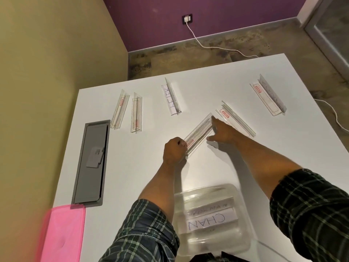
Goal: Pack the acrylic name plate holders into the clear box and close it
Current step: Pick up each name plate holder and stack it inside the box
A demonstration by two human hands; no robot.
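Person wears a long-sleeve plaid shirt, dark navy/charcoal w/ thin pale-green and off-white lines crossing in a check. Both sleeves pushed up to abt the elbow, fabric bunched in soft folds there, forearms bare below. Left sleeve point(143, 231) shows the check clearly, lines running diagonal across the folds. Right sleeve point(311, 210) same pattern, cuff edge rolled thick. Left hand point(174, 150) and right hand point(223, 132) both bare, no gloves, no watch, rings or wristbands that I can see. Bit of dark cloth at bottom edge, can't tell what.
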